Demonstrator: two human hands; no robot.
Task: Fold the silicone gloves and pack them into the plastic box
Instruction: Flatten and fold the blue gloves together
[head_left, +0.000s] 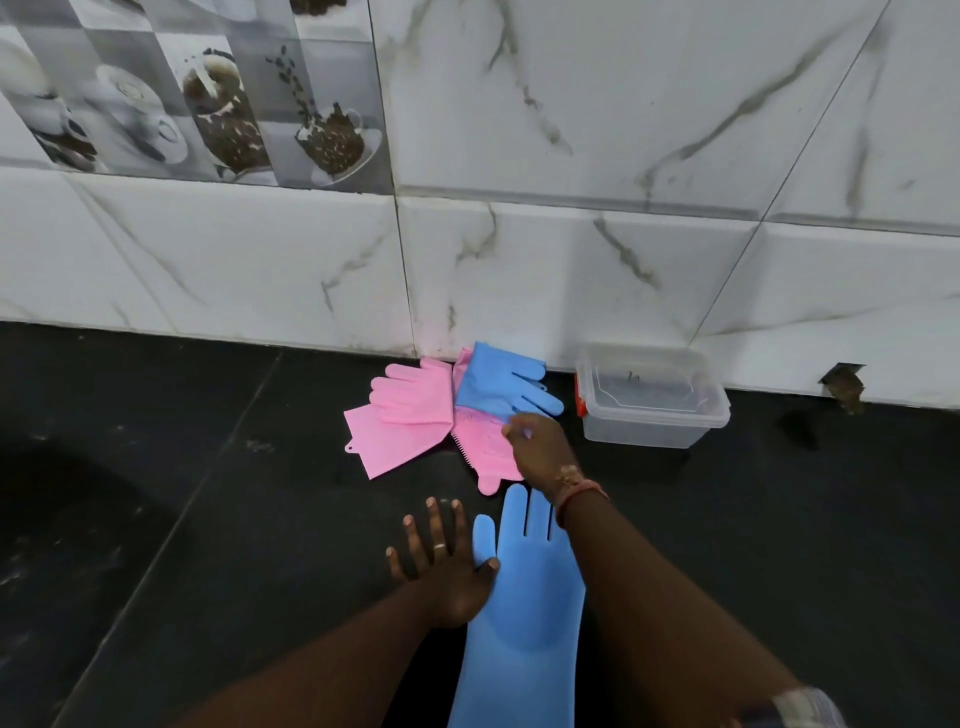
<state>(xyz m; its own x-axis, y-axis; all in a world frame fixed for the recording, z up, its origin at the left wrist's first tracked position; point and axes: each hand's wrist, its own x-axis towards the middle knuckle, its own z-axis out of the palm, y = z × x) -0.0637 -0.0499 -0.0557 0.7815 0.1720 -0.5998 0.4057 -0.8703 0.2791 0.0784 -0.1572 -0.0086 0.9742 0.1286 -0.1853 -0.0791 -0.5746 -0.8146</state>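
Glove (524, 613), blue silicone, flat, unfolded.

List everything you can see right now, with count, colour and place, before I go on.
Blue gloves: 2; one flat near the person, one atop the pile by the wall.
Pink gloves: 2; one at the pile's left, one under the right hand.
Plastic box: 1, clear, red latch, open, right of the pile.
Counter: black.
Wall tiles: white marble, coffee pictures upper left.
Left hand: fingers spread on the counter, thumb on the near blue glove.
Right hand: pinching the pile where the far blue and pink gloves meet.
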